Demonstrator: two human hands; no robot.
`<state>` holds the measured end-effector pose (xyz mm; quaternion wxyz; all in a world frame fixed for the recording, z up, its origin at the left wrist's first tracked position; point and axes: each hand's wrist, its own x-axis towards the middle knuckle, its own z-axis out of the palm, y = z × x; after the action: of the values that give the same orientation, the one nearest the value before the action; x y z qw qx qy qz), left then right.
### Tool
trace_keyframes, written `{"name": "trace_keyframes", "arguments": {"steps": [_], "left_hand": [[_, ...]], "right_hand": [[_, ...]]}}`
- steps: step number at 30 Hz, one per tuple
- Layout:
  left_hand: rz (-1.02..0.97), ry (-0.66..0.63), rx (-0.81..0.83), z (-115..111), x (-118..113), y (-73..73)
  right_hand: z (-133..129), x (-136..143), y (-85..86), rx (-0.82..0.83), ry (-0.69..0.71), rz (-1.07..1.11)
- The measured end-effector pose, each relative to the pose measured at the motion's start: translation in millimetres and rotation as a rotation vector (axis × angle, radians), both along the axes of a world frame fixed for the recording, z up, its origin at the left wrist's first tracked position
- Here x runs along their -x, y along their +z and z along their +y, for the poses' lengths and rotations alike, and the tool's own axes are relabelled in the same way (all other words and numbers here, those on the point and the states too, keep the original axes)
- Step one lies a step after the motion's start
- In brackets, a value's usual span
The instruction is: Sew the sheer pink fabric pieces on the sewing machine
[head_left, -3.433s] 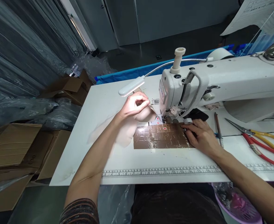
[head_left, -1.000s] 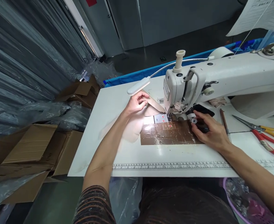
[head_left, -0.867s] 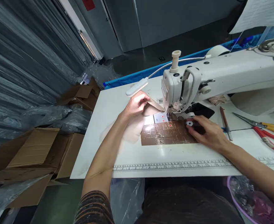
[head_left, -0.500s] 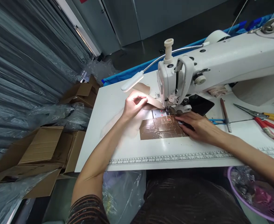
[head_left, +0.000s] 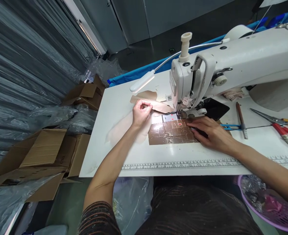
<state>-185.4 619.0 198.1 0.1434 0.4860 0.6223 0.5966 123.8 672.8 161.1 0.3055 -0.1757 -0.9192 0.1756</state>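
Observation:
My left hand (head_left: 142,113) pinches the edge of a pale pink-beige fabric strip (head_left: 162,106) between thumb and fingers. The strip runs right to the presser foot and needle area (head_left: 177,114) of a white sewing machine (head_left: 183,81). More of the thin fabric lies on the table left of the machine. My right hand (head_left: 209,133) is curled low over the right end of a brown, tape-covered plate (head_left: 168,133), just in front of the needle area. A small silvery and dark thing shows between its thumb and fingers; its kind is hidden.
A lamp (head_left: 142,81) on a bendy neck lights the sewing spot. To the right lie a dark flat object (head_left: 216,109), a brown pen-like tool (head_left: 242,120) and red-handled scissors (head_left: 281,127). A ruler tape (head_left: 173,165) lines the front edge. Cardboard boxes (head_left: 43,147) stand left, a purple basket (head_left: 268,209) lower right.
The view has shifted slightly, moving the machine rightward in the picture. My left hand still pinches the strip, and my right hand stays over the plate.

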Motion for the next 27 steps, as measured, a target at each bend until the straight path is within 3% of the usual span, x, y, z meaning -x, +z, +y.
{"name": "trace_keyframes", "arguments": {"steps": [27], "left_hand": [[0.053,0.004,-0.039,-2.3,-0.3,-2.4]], "right_hand": [[-2.5,0.9,4.4,-0.003,-0.009,0.022]]}}
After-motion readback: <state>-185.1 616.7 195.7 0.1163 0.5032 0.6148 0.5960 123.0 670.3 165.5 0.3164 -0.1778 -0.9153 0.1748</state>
